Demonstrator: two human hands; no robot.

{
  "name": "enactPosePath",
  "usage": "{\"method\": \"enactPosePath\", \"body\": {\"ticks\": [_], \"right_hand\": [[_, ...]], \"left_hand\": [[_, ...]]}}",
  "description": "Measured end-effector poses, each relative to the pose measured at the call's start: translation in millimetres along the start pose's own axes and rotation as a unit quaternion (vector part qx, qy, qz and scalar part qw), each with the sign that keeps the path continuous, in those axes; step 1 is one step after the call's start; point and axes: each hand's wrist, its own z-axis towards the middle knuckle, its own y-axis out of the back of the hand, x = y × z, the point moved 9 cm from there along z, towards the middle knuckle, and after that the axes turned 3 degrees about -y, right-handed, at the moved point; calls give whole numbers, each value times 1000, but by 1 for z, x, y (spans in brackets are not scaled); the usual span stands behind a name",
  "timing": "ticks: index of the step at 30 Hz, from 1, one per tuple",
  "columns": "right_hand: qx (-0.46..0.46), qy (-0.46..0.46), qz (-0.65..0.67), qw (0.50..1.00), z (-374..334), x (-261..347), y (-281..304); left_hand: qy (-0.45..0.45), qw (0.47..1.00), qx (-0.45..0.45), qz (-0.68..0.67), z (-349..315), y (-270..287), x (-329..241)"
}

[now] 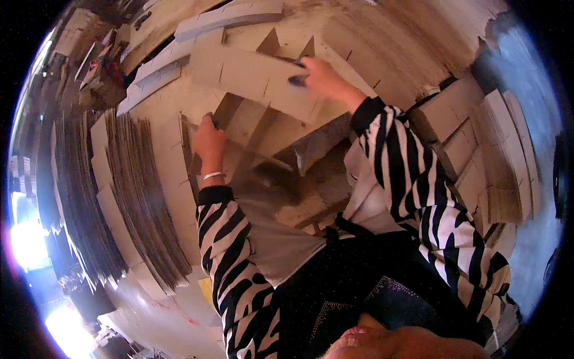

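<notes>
A long slotted cardboard strip (pixel 251 73) lies slantwise across the table before me. My right hand (pixel 323 78) closes on its right part, with dark coverings on some fingertips. Other cardboard pieces stand crosswise to it, among them an upright flap (pixel 269 43) beyond the strip. Lower and to the left, my left hand (pixel 209 143) is closed, its fingers at the end of a darker crosswise cardboard piece (pixel 228 109). A narrow slotted strip (pixel 189 146) stands just left of that hand. The exact grip of the left fingers is partly hidden.
Tall stacks of cardboard strips (pixel 140 197) fill the left side. More slotted strips (pixel 502 155) are piled at the right, beside a bluish surface (pixel 532 119). Loose strips (pixel 230 17) lie at the far edge. A cluttered box (pixel 103 81) stands far left.
</notes>
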Motion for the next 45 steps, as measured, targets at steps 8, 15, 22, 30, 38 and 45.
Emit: {"method": "enactPosePath", "body": {"ticks": [8, 15, 22, 30, 38, 45], "right_hand": [[-188, -44, -133, 972, 16, -43, 52], [-63, 123, 96, 986, -6, 18, 25], [-43, 66, -192, 978, -12, 28, 13], [-33, 117, -161, 980, -22, 45, -1], [-8, 174, -214, 961, -40, 56, 19], [86, 132, -317, 935, -42, 29, -40]], "left_hand": [[39, 999, 13, 29, 3, 4, -3], [64, 996, 21, 55, 6, 9, 6], [42, 998, 1, 38, 8, 5, 7], [51, 996, 38, 61, 12, -3, 1], [46, 996, 50, 52, 18, -15, -15], [50, 995, 50, 65, 14, -8, -19]]}}
